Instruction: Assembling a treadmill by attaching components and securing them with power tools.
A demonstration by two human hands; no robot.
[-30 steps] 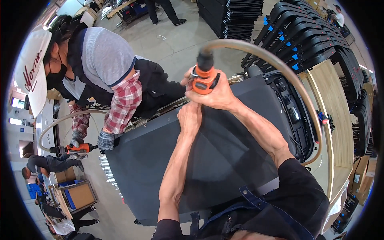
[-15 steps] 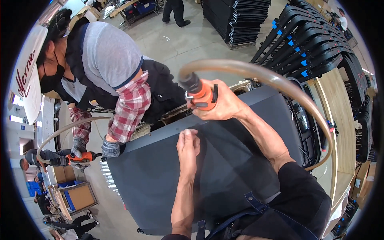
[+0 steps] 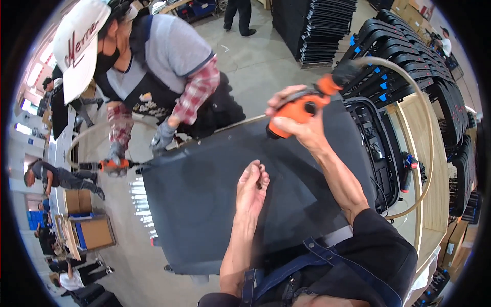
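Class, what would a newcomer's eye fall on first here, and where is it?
Probably the orange tool in the person's right hand, over the dark panel, its hose looping round to the right. Next, perhaps, the co-worker at upper left in a white cap, holding a similar tool. Black frames with blue patches, stacked at upper right, also stand out.

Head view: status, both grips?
Right grip: around orange tool, above dark panel. Left grip: half-curled over panel, contents unclear. Nearby: co-worker's gloved hand near panel's far edge.
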